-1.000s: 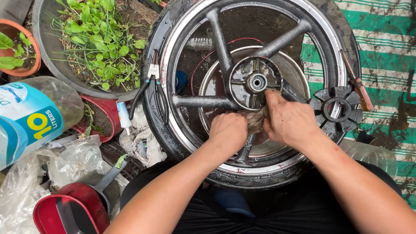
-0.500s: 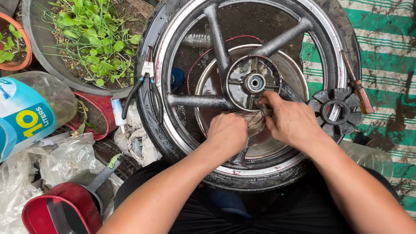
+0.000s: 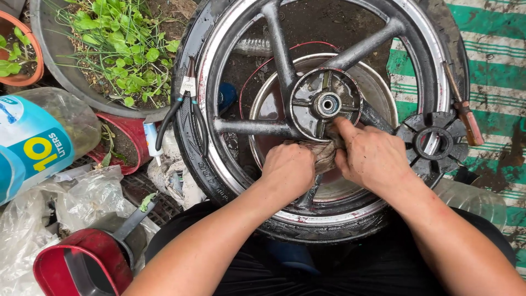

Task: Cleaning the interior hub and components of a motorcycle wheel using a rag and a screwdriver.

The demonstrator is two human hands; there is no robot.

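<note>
Outdoors, potted greens [image 3: 115,44] crowd the ground's top-left corner. We press our left hand [image 3: 289,170], fisted, and right hand [image 3: 374,159], fingers curled, onto a rag [image 3: 324,153] just below the wheel [image 3: 323,109] hub [image 3: 326,103].

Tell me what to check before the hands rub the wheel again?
1. Rag gripped by left hand and right hand: ok.
2. Rag touching the hub: ok, at its lower edge.
3. Wheel lying flat and steady: cannot tell.
4. Fingers clear of the hub's centre hole: ok.
5. Black toothed part and wooden-handled tool out of the way: ok, right of the rim.
</note>
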